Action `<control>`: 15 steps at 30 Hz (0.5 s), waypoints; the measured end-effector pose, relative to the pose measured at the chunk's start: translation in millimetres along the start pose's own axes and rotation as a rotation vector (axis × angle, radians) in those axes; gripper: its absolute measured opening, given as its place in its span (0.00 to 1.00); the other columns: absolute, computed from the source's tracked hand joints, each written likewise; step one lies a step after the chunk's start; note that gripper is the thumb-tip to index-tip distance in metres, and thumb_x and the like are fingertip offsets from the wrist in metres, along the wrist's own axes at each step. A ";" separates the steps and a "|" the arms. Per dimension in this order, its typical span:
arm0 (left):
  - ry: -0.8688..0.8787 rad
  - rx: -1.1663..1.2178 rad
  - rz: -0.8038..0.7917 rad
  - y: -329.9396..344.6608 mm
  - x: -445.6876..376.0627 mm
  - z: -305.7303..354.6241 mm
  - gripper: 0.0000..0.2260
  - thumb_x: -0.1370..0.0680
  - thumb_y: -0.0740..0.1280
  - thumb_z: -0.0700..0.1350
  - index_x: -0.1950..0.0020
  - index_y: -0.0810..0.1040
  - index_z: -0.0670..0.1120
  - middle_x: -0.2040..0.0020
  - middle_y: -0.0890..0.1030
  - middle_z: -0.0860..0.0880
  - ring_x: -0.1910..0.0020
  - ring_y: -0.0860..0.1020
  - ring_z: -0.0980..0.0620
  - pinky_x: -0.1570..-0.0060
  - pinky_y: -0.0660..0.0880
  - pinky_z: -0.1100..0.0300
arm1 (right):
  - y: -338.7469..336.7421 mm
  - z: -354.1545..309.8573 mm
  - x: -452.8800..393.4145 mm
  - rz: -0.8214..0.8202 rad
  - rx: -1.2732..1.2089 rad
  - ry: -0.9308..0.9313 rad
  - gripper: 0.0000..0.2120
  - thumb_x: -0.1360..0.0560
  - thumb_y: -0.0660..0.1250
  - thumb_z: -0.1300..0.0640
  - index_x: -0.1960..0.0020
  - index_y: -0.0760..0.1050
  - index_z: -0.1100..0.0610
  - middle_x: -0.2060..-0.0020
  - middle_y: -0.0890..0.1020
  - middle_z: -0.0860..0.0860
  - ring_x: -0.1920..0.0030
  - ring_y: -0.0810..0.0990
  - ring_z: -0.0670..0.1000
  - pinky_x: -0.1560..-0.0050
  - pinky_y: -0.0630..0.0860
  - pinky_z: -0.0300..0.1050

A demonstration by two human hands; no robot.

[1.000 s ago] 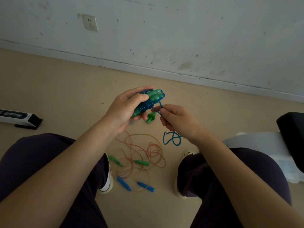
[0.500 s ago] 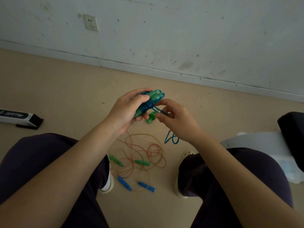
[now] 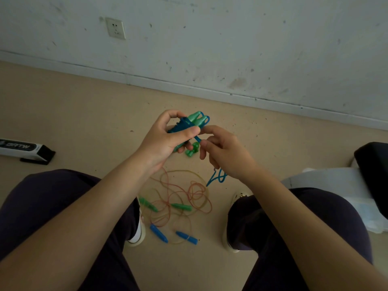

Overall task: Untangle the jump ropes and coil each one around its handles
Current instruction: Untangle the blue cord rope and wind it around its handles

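My left hand (image 3: 168, 137) grips a pair of light green handles (image 3: 196, 118) with blue rope coiled around them. Just to their right, my right hand (image 3: 224, 152) pinches the free blue rope (image 3: 197, 139). The rope's loose end (image 3: 218, 177) dangles in loops below my right wrist. On the floor between my feet lies a tangle of thin orange rope (image 3: 189, 192). In that tangle lie two green handles (image 3: 181, 206) and two blue handles (image 3: 159, 233).
I sit with my knees apart, facing a white wall with a socket (image 3: 115, 28). A white and black box (image 3: 23, 150) lies on the floor at left. A white object (image 3: 336, 185) and a black object (image 3: 375, 164) stand at right.
My right hand has brought the blue rope in closer to the handles and slightly lower. The dangling end has shifted with it. My left hand has kept its grip.
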State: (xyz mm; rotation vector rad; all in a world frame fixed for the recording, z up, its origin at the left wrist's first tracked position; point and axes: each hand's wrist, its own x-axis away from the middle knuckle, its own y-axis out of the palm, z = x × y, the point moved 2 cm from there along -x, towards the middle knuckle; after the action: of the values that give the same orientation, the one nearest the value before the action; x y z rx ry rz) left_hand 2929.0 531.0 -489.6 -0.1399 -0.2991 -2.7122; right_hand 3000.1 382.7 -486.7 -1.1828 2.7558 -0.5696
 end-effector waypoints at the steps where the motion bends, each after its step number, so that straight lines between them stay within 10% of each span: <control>1: -0.001 0.002 0.005 0.8 0.5 0.5 0.16 0.26 0.74 0.37 0.43 0.72 0.46 0.58 0.82 0.45 0.69 0.79 0.50 0.67 0.72 0.58 | -0.7 -0.2 0.2 0.004 0.007 0.001 0.09 0.19 0.60 0.62 0.42 0.74 0.51 0.67 0.80 0.51 0.73 0.69 0.52 0.70 0.70 0.47; 15: 0.065 -0.014 -0.031 -1.2 -3.3 -0.2 0.11 0.22 0.70 0.36 0.45 0.75 0.48 0.59 0.79 0.43 0.70 0.76 0.50 0.68 0.70 0.58 | 2.3 4.6 -4.8 0.019 0.158 0.014 0.07 0.20 0.65 0.55 0.57 0.75 0.49 0.69 0.74 0.54 0.68 0.70 0.49 0.63 0.70 0.48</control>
State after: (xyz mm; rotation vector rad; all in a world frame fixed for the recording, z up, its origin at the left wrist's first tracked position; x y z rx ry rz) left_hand 2931.6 533.3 -490.5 -0.0505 -0.2656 -2.7440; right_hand 3002.9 386.2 -492.1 -1.1201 2.6723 -0.7790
